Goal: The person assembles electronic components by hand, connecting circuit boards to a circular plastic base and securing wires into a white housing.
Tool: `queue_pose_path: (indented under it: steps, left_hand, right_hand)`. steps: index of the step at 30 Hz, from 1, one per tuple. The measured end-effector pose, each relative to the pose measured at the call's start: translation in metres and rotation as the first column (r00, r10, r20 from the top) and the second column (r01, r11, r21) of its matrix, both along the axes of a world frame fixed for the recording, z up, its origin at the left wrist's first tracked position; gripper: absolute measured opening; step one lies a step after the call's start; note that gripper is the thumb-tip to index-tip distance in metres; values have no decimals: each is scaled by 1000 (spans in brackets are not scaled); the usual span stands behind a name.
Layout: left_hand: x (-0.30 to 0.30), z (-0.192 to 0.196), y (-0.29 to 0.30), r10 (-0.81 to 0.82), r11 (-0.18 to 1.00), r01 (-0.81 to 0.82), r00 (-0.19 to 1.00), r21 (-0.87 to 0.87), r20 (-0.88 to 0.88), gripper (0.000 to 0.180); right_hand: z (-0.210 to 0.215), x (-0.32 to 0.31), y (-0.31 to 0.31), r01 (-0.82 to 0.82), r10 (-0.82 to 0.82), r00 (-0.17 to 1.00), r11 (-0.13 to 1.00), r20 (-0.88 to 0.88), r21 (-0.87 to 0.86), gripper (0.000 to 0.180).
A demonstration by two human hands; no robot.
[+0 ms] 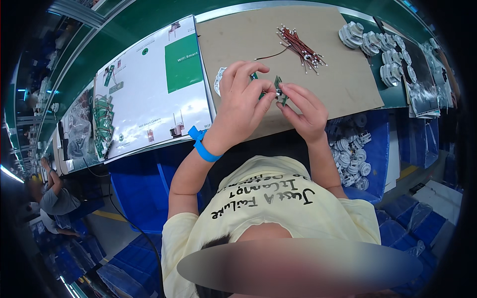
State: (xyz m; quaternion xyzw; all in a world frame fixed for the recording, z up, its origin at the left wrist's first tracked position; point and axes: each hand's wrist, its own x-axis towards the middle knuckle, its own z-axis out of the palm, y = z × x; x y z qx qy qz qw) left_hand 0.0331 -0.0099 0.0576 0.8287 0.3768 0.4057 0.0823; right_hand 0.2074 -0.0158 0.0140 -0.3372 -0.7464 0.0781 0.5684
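**A:** Head view first: what are the hands doing?

**B:** Both are raised over the near edge of the brown cardboard mat (343, 84) that lies on the green workbench (149, 20). The left hand (242, 107), with a blue wristband (202, 145) on its wrist, has its fingers closed around a small green circuit board (278, 89). The right hand (304, 110) meets it from the other side, its fingertips pinched together on the same board, at the small pale part on the board's edge.

**A:** So the board is off the mat?

**B:** It is held between the two hands, above the mat's near edge. Whether it touches the mat I cannot tell.

**A:** What else lies on the mat?

**B:** A bundle of red wires with white ends (299, 47) lies near the mat's far edge, well apart from the hands. A white round part (219, 79) peeks out behind the left hand, at the mat's left edge.

**A:** And around it?

**B:** To the left of the mat lies a white and green printed sheet (159, 84), and further left, green circuit boards (103, 124) stand in a row. Off the mat's far right corner, white plastic housings (382, 49) lie in rows on the workbench. Below the near edge, a blue bin (380, 149) to the right holds more white parts (350, 154).
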Motion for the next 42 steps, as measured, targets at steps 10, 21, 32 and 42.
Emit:
queue_pose_path:
  steps: [10,21,32,42]
  left_hand:
    - [-1,-6,-5,-25,984,28,1000,-178,15,8]
    - [2,-1,-5,44,986,-58,995,-156,-90,6]
    - [-12,0,0,-125,909,113,992,-401,-4,9]
    - [0,-20,0,-22,939,8,999,-345,-36,7]
  right_hand:
    - [-5,-1,2,-92,92,996,995,13,46,40]
    - [-6,6,6,-118,115,988,993,107,23,39]
    - [-4,9,4,-165,176,978,981,115,-97,34]
    - [-22,7,-2,-66,90,985,986,150,-154,34]
